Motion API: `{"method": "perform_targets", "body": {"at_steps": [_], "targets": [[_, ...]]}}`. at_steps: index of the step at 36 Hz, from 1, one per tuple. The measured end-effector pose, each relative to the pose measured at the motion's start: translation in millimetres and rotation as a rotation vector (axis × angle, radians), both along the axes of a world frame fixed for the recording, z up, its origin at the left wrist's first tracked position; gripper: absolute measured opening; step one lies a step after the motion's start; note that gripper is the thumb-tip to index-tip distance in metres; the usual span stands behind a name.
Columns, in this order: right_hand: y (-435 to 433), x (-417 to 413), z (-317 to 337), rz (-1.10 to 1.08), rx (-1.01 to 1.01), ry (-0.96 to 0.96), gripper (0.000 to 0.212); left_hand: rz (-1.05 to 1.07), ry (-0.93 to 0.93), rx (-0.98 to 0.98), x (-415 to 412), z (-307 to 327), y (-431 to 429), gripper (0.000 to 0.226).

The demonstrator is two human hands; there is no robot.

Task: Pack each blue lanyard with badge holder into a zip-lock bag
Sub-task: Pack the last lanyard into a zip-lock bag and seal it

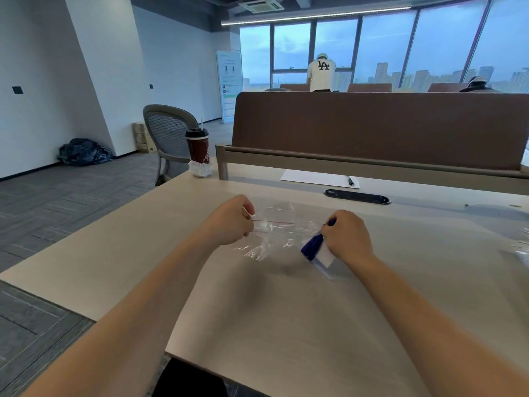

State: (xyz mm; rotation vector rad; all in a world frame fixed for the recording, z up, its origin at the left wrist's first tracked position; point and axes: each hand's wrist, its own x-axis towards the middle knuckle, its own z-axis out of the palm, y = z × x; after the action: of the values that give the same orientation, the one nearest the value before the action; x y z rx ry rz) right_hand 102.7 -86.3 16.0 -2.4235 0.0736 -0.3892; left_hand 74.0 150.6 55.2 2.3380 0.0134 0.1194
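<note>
A clear zip-lock bag [270, 233] with a red seal line hangs crumpled just above the pale desk [286, 316], between my two hands. My left hand [232, 220] pinches the bag's left end at the seal. My right hand [347, 236] grips a bunched blue lanyard [312, 246] together with its clear badge holder [325, 257], which holds a white card. The lanyard bundle sits at the bag's right end; I cannot tell whether any of it is inside the bag.
A dark red cup [198, 151] with a straw stands at the desk's far left corner. A paper sheet [315, 178] and a pen [350, 180] lie near the brown divider [372, 127]. More clear plastic [522, 247] lies at the right edge. A grey chair [169, 133] stands left.
</note>
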Motion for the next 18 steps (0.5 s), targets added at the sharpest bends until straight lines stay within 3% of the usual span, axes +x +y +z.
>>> {"method": "perform_targets", "body": {"at_steps": [5, 11, 18], "targets": [[4.9, 1.6, -1.8, 0.085, 0.036, 0.042, 0.009, -0.068, 0.001, -0.168, 0.3, -1.2, -12.9, 0.019], [-3.9, -1.9, 7.1, 0.116, 0.018, 0.035, 0.014, -0.009, -0.033, 0.009, 8.2, -6.9, -20.6, 0.02], [-28.7, -4.9, 13.2, -0.027, 0.089, -0.006, 0.014, -0.021, 0.002, -0.06, 11.1, -6.3, -27.2, 0.02]]}}
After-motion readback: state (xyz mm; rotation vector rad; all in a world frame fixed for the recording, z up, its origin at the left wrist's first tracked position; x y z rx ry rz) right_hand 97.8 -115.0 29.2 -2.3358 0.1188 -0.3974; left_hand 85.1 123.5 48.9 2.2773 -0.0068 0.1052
